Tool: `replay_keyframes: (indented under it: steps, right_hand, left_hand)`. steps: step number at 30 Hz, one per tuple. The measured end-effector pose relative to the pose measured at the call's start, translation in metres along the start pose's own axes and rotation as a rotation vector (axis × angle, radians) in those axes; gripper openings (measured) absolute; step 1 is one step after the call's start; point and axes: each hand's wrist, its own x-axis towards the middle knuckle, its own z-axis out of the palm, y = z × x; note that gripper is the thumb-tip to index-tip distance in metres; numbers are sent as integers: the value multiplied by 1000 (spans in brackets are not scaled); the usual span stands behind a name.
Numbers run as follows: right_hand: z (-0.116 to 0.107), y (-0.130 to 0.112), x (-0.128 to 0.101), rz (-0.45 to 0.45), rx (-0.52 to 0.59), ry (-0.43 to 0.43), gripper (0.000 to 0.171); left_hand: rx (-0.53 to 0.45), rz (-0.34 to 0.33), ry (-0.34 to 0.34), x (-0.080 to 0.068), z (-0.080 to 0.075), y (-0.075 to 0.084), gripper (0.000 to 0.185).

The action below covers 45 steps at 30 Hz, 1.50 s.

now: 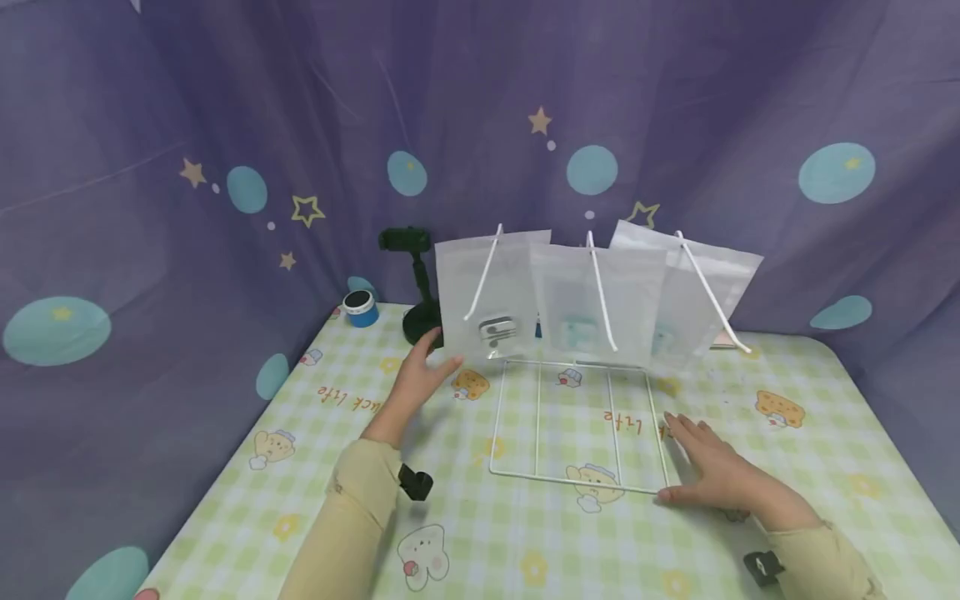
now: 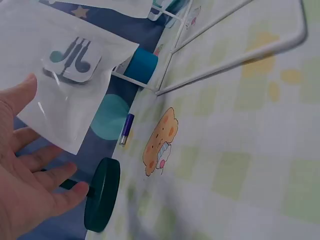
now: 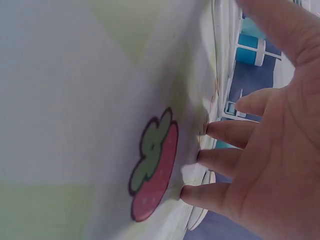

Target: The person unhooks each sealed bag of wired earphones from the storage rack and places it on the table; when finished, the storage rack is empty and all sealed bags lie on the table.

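A white wire rack [image 1: 537,417] lies with its base flat on the checked tablecloth, and its hooks hold up three translucent bags. My left hand [image 1: 438,350] is open beside the left bag [image 1: 483,283], thumb at the bag's edge [image 2: 60,100]. That bag holds earphones [image 1: 497,331] [image 2: 70,62]. My right hand [image 1: 705,467] lies flat on the table at the rack's front right corner, thumb against the wire. In the right wrist view its fingers [image 3: 235,162] press on the cloth beside a strawberry print [image 3: 152,165].
Middle bag [image 1: 592,300] and right bag [image 1: 690,292] hang behind the base. A black stand [image 1: 420,283] with a round foot [image 2: 102,200] sits just behind my left hand. A blue-and-white jar [image 1: 361,307] and a small battery [image 2: 126,129] lie near the purple curtain.
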Motion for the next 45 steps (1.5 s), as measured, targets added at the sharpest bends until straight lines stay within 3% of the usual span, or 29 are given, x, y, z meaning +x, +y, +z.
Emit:
replay_keyframes:
  steps: [4,9,14,24,32,35,37,39,42,45]
  right_hand:
    - [2,1,-1,-10,11,-33,118]
    - [4,3,0,-47,-57,-20,114]
    - [7,3,0,-87,-133,29,110]
    - [10,1,-3,-87,-147,37,102]
    - [9,2,-4,-88,-165,49,101]
    - [8,3,-4,-94,-167,53,101]
    - [7,3,-4,-97,-166,55,101]
    - [7,4,-4,-99,-160,56,101]
    - [7,4,-4,-97,-159,59,100]
    - [6,4,-4,-96,-158,66,100]
  left_hand:
    - [-120,5,8,12,2,3,56]
    - [-186,5,34,25,6,5,44]
    - [-205,-16,97,33,10,6,41]
    - [-211,-88,156,30,15,2,37]
    - [-265,-39,158,16,15,9,34]
    - [-305,-18,135,0,10,26,32]
    - [-313,-4,132,-6,10,28,33]
    - [-310,-4,133,-12,10,30,32]
    - [-306,3,138,-14,14,19,31]
    - [-306,9,143,-23,13,22,28]
